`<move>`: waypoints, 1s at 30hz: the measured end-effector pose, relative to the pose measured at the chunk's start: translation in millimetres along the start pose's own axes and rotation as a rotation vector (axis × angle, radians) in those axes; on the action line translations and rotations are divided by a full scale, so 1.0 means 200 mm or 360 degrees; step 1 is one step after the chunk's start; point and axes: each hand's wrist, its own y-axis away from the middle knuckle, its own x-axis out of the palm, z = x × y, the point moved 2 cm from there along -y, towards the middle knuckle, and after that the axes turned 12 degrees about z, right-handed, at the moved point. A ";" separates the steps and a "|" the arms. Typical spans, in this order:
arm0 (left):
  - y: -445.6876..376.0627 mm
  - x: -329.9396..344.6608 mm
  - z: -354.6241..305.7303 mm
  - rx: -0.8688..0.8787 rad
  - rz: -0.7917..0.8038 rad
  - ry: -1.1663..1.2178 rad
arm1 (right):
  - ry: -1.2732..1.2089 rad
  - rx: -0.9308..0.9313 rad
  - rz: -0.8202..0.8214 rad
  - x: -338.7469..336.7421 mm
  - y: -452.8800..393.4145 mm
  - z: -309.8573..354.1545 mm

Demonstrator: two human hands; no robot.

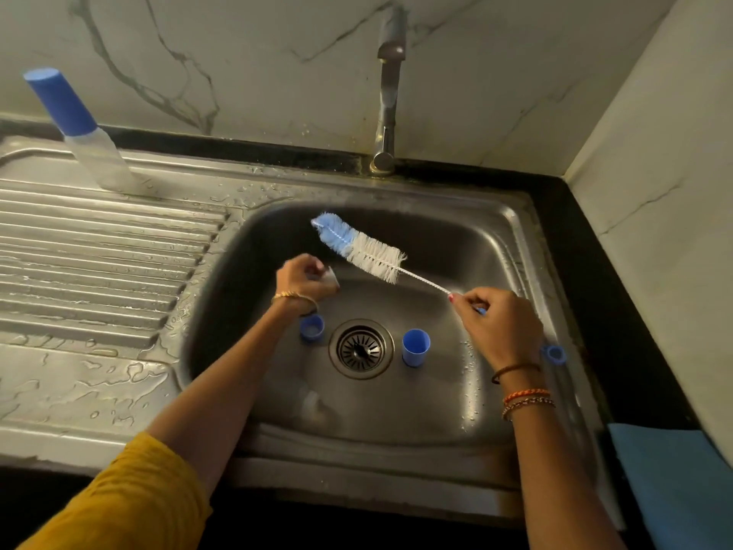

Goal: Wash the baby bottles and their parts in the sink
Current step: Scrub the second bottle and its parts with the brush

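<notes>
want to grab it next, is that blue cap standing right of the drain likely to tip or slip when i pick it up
The blue cap stands open end up on the wet sink floor, so it probably feels slippery. It looks like thin plastic, likely light and stiff. Taller than wide, it may tip if nudged, then roll.
</notes>
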 end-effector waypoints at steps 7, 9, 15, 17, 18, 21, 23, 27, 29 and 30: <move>-0.06 -0.34 -0.24 0.0193 -0.0065 0.0750 | -0.0075 -0.0247 -0.0431 -0.02 0.02 0.08; -0.10 -0.43 -0.29 0.0177 -0.0273 0.0962 | -0.0131 -0.0269 -0.0504 -0.03 0.02 0.09; -0.13 -0.50 -0.37 0.0256 -0.0331 0.1210 | -0.0096 -0.0468 -0.0610 -0.04 0.03 0.11; -0.13 -0.48 -0.39 0.0205 -0.0259 0.1104 | -0.0075 -0.0522 -0.0616 -0.04 0.04 0.11; -0.13 -0.47 -0.40 0.0185 -0.0231 0.1064 | -0.0063 -0.0545 -0.0610 -0.05 0.04 0.11; -0.14 -0.47 -0.42 0.0147 -0.0218 0.1167 | -0.0086 -0.0555 -0.0602 -0.06 0.04 0.09; -0.15 -0.49 -0.43 0.0158 -0.0192 0.1308 | -0.0120 -0.0548 -0.0630 -0.07 0.04 0.07; -0.19 -0.50 -0.46 0.0147 -0.0281 0.1487 | -0.0105 -0.0548 -0.0691 -0.07 0.03 0.07; -0.22 -0.50 -0.46 0.0078 -0.0385 0.1591 | -0.0090 -0.0538 -0.0719 -0.07 0.04 0.06; -0.23 -0.50 -0.46 0.0057 -0.0418 0.1622 | -0.0085 -0.0537 -0.0725 -0.07 0.04 0.06</move>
